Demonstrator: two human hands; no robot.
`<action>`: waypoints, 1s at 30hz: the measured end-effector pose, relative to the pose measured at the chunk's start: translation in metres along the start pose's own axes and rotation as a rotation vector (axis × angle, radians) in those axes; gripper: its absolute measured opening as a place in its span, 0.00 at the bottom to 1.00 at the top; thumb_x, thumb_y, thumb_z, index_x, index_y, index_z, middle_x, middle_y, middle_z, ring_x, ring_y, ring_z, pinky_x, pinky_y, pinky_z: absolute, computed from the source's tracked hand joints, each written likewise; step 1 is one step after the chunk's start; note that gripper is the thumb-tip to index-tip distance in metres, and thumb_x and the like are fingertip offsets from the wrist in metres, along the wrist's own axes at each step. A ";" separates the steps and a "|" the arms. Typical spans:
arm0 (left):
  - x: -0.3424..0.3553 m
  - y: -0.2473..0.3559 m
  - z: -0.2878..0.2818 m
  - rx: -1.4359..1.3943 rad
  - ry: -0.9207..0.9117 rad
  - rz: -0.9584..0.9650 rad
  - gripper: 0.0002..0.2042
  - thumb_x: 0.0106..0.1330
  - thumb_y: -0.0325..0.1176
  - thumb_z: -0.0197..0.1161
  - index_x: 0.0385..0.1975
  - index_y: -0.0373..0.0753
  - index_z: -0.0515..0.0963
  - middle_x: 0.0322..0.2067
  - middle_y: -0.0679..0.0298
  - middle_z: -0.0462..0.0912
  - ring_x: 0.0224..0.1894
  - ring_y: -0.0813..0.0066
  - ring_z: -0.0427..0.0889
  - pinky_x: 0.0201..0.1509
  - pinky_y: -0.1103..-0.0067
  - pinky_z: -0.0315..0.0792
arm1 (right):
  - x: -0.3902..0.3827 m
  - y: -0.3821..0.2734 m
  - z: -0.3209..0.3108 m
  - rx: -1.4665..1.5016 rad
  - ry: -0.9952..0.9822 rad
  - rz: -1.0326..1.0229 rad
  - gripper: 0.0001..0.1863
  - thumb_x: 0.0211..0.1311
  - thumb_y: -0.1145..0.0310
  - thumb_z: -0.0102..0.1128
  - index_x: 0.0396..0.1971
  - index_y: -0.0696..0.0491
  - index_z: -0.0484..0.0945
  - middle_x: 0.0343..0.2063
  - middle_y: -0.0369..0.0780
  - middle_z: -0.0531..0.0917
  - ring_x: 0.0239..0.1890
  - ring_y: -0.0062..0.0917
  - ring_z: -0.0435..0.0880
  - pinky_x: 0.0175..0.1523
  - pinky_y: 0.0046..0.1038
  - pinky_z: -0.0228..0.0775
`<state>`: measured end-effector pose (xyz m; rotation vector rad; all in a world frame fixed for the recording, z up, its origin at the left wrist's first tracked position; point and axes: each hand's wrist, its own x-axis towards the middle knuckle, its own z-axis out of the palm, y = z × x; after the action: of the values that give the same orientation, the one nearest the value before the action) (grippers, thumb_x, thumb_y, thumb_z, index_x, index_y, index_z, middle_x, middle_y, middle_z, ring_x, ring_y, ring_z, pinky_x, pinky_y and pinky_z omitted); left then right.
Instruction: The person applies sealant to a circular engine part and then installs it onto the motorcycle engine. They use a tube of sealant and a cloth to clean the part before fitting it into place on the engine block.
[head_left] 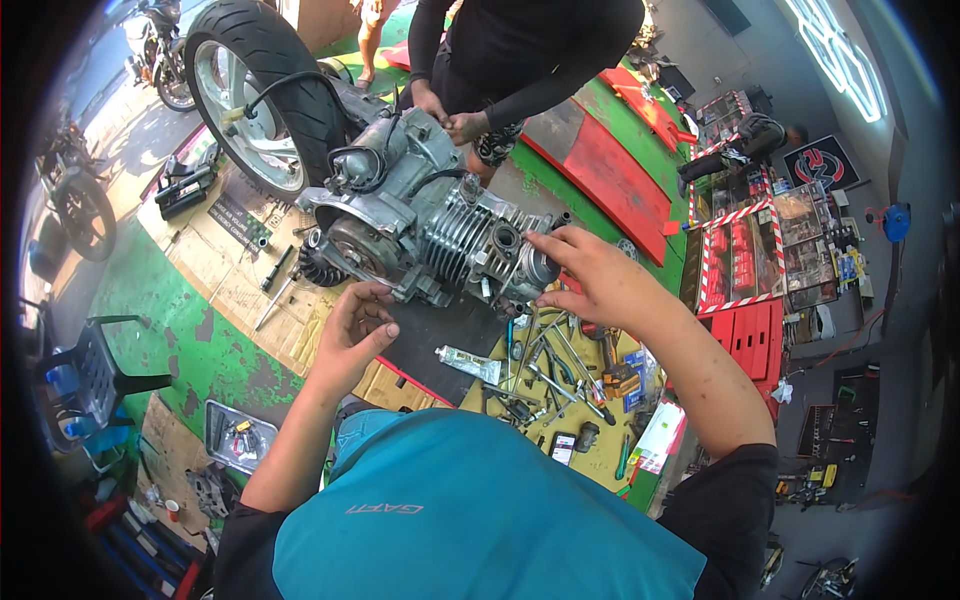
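We seem to have the finned cylinder (456, 242) fitted but the flywheel (358, 243) uncovered, our right hand (598, 282) gripping the cylinder head (506, 238), our left hand's (347, 338) fingers loosely open.

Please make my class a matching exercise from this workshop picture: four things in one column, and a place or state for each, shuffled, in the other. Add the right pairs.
Things
1. Right hand
2. Tube
3. Plastic chair
4. Left hand

Places and states
A. Dark, toward the picture's left edge
B. At the end of the engine beyond the cooling fins
C. Thumb apart, fingertips by the engine's lower edge
D. Whitish, lying flat

Pairs: 1-B, 2-D, 3-A, 4-C
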<state>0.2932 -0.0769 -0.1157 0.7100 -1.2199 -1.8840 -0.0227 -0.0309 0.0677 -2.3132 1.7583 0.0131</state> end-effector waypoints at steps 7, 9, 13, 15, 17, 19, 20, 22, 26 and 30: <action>0.000 -0.003 -0.004 0.003 0.010 0.007 0.25 0.62 0.32 0.71 0.58 0.38 0.70 0.51 0.65 0.73 0.48 0.77 0.74 0.52 0.79 0.71 | 0.005 0.003 0.011 -0.028 -0.012 0.215 0.29 0.58 0.60 0.70 0.59 0.56 0.75 0.49 0.47 0.80 0.53 0.46 0.78 0.59 0.39 0.71; 0.000 -0.003 -0.004 0.001 0.012 0.003 0.25 0.62 0.32 0.71 0.58 0.38 0.69 0.51 0.65 0.73 0.47 0.77 0.74 0.52 0.79 0.71 | 0.006 -0.001 0.003 0.034 -0.028 0.198 0.29 0.58 0.62 0.69 0.58 0.55 0.76 0.51 0.46 0.80 0.55 0.45 0.77 0.60 0.39 0.71; 0.001 -0.001 -0.004 0.006 0.009 0.006 0.25 0.62 0.32 0.71 0.58 0.38 0.69 0.50 0.65 0.73 0.47 0.77 0.74 0.52 0.79 0.71 | 0.003 0.011 0.007 -0.022 0.039 -0.043 0.27 0.58 0.67 0.69 0.58 0.55 0.76 0.53 0.45 0.79 0.57 0.42 0.76 0.61 0.39 0.70; 0.002 -0.001 -0.004 0.002 0.008 0.010 0.25 0.62 0.32 0.70 0.57 0.38 0.69 0.50 0.65 0.73 0.47 0.77 0.73 0.52 0.79 0.71 | 0.002 0.007 0.004 -0.040 0.019 -0.034 0.26 0.58 0.69 0.68 0.58 0.54 0.76 0.54 0.44 0.78 0.58 0.40 0.76 0.62 0.38 0.69; 0.003 -0.002 -0.003 -0.014 0.006 0.011 0.25 0.62 0.32 0.70 0.57 0.38 0.70 0.49 0.65 0.73 0.47 0.77 0.73 0.52 0.79 0.71 | 0.005 0.008 0.000 -0.073 0.010 -0.132 0.27 0.55 0.72 0.69 0.58 0.54 0.76 0.56 0.44 0.78 0.58 0.41 0.77 0.62 0.38 0.71; 0.003 -0.002 -0.003 -0.010 0.005 0.004 0.24 0.62 0.32 0.70 0.57 0.38 0.70 0.49 0.65 0.73 0.47 0.77 0.73 0.52 0.79 0.71 | 0.005 0.009 -0.002 -0.087 -0.005 -0.190 0.28 0.54 0.74 0.68 0.58 0.53 0.76 0.57 0.43 0.78 0.58 0.41 0.77 0.62 0.38 0.72; 0.004 -0.003 -0.004 -0.009 0.004 0.001 0.24 0.62 0.32 0.70 0.57 0.38 0.70 0.49 0.65 0.73 0.47 0.77 0.73 0.52 0.79 0.71 | 0.005 0.010 -0.002 -0.084 -0.016 -0.199 0.28 0.54 0.75 0.68 0.58 0.53 0.76 0.57 0.43 0.78 0.58 0.41 0.77 0.62 0.39 0.73; 0.004 -0.003 -0.004 -0.002 0.010 0.008 0.24 0.62 0.32 0.70 0.57 0.38 0.70 0.49 0.65 0.73 0.47 0.77 0.74 0.52 0.79 0.71 | 0.005 0.011 -0.003 -0.072 -0.033 -0.204 0.28 0.54 0.76 0.67 0.58 0.52 0.76 0.58 0.42 0.78 0.58 0.40 0.78 0.61 0.39 0.73; 0.004 -0.002 -0.004 0.004 0.028 0.003 0.24 0.62 0.32 0.70 0.57 0.38 0.70 0.50 0.65 0.73 0.47 0.77 0.74 0.52 0.79 0.70 | 0.006 0.012 -0.008 -0.046 -0.067 -0.162 0.29 0.54 0.77 0.67 0.59 0.50 0.76 0.58 0.41 0.77 0.58 0.41 0.78 0.60 0.39 0.75; 0.002 -0.004 -0.007 -0.014 0.036 -0.003 0.24 0.62 0.32 0.70 0.57 0.38 0.70 0.50 0.65 0.74 0.48 0.77 0.74 0.53 0.79 0.70 | 0.006 0.013 -0.004 0.004 -0.057 -0.125 0.29 0.55 0.77 0.68 0.59 0.49 0.76 0.59 0.42 0.75 0.58 0.41 0.78 0.59 0.38 0.75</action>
<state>0.2968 -0.0813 -0.1220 0.7350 -1.1831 -1.8726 -0.0337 -0.0402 0.0683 -2.3908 1.5824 0.0532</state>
